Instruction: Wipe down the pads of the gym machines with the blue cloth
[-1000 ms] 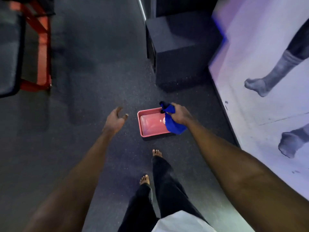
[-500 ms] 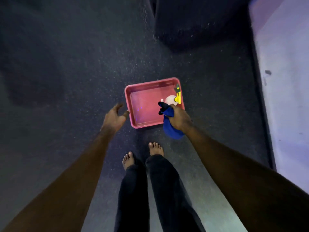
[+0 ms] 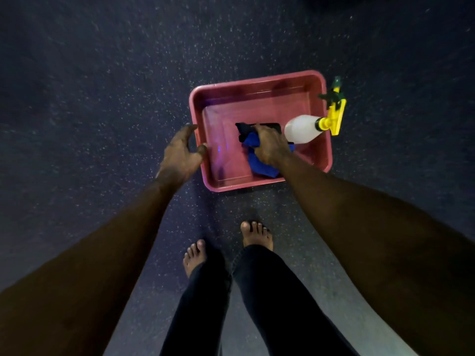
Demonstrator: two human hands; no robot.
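A pink plastic tub [image 3: 257,86] stands on the dark speckled floor in front of my bare feet. My right hand [image 3: 270,146] is down inside the tub and grips the blue cloth [image 3: 259,163], which bunches out below and left of my fingers. My left hand [image 3: 181,152] hovers at the tub's left rim with fingers spread and loosely curved, holding nothing. A white spray bottle [image 3: 300,129] with a yellow and green trigger head lies in the tub, its head sticking out over the right rim.
Dark rubber gym flooring surrounds the tub on all sides. My two bare feet [image 3: 226,247] and black trouser legs stand just below the tub. No gym machine or pad is in view.
The view has dropped closer over the tub. My right hand has lowered the blue cloth from above the tub's near edge into the tub. My left hand has reached the left rim.
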